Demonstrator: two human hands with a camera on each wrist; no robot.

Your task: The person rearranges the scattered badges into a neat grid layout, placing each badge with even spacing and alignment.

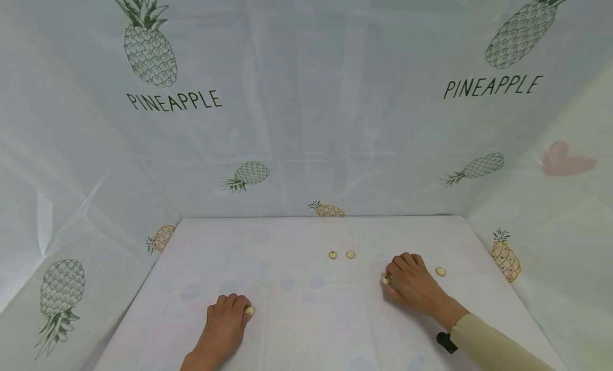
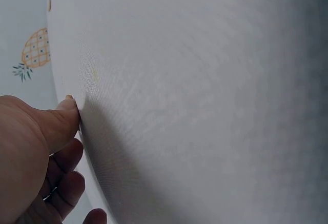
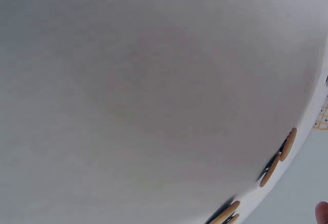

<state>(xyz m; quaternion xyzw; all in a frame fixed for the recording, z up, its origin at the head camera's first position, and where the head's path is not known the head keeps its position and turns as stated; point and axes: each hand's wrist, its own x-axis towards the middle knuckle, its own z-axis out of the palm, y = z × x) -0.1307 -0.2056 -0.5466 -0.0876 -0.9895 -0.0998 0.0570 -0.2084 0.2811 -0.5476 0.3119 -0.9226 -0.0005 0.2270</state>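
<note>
On the left part of the table, my left hand [image 1: 225, 323] pinches a small round cream disc [image 1: 249, 310] between thumb and fingers. The left wrist view shows the thumb [image 2: 60, 124] and only a sliver of that disc's edge [image 2: 68, 97]. Farther right, my right hand [image 1: 413, 283] has fingers bent down around another cream disc [image 1: 386, 280], held at the thumb side and partly hidden. Just a fingertip [image 3: 322, 212] enters the right wrist view.
Toward the back lie two discs side by side, a dark-centred one [image 1: 332, 255] and a paler one [image 1: 350, 254]. One more disc [image 1: 441, 272] lies right of my right hand. Several wooden discs [image 3: 289, 144] appear edge-on in the right wrist view. Pineapple-print cloth [image 1: 306, 121] encloses the white table [image 1: 306, 339].
</note>
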